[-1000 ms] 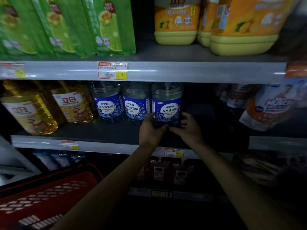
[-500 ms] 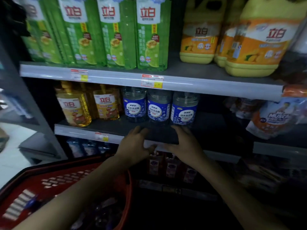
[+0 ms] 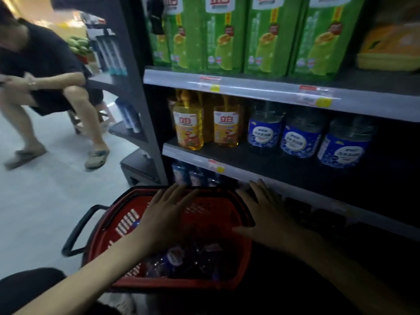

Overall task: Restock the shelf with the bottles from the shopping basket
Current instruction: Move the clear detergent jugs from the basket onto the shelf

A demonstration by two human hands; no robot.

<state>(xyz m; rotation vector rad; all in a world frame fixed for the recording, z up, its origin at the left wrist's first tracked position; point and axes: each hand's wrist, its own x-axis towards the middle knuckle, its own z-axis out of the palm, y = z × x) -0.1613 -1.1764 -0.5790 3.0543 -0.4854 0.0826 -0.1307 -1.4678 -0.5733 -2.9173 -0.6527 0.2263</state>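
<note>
A red shopping basket (image 3: 211, 283) with a black handle stands on the floor below the shelf. Clear bottles with blue labels (image 3: 177, 258) lie in its bottom. Three of the same blue-labelled bottles (image 3: 300, 139) stand in a row on the middle shelf (image 3: 268, 164). My left hand (image 3: 163, 214) hovers open over the basket with its fingers spread. My right hand (image 3: 268, 214) is open too, at the basket's right rim just below the shelf edge. Neither hand holds anything.
Two yellow detergent bottles (image 3: 206, 123) stand left of the blue-labelled row. Green refill packs (image 3: 245, 35) fill the shelf above. More bottles (image 3: 193, 176) sit on the shelf below. A person (image 3: 45, 87) sits on a stool in the aisle at the left.
Both hands let go of the rightmost blue-labelled bottle on the shelf and dropped down to the basket. My view swung left and down, so the basket's inside shows.
</note>
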